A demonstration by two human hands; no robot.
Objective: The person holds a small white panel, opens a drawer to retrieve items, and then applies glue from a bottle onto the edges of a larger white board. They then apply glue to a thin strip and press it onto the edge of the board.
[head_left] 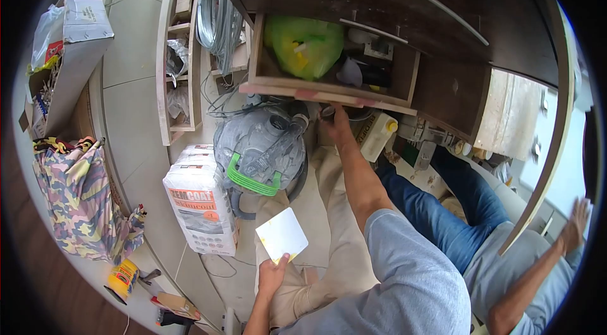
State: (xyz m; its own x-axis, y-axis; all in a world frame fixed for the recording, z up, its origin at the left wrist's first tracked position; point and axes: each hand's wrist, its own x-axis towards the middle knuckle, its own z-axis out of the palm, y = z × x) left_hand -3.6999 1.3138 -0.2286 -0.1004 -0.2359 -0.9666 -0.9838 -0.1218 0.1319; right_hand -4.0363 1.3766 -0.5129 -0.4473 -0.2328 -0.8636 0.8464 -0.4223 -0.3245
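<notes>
Between its thumb and fingers my left hand [272,275] pinches the lower corner of a white square sheet [282,236] with yellow marks, held above my legs. My right hand [333,115] reaches to the front edge of an open wooden drawer [303,96]; its fingers are closed round a small dark round object, too small to name. Inside the drawer lie a green plastic bag [305,47] and several dark and white items. Just right of that hand stands a pale jug with a yellow cap [376,136].
A grey dusty vacuum [259,152] with a green handle and a white skimcoat bag [201,208] stand at left. Coiled wire [218,19] hangs on a wooden rack. A co-worker in jeans [411,199] sits at right. Camouflage cloth [82,196] and a box [85,25] lie far left.
</notes>
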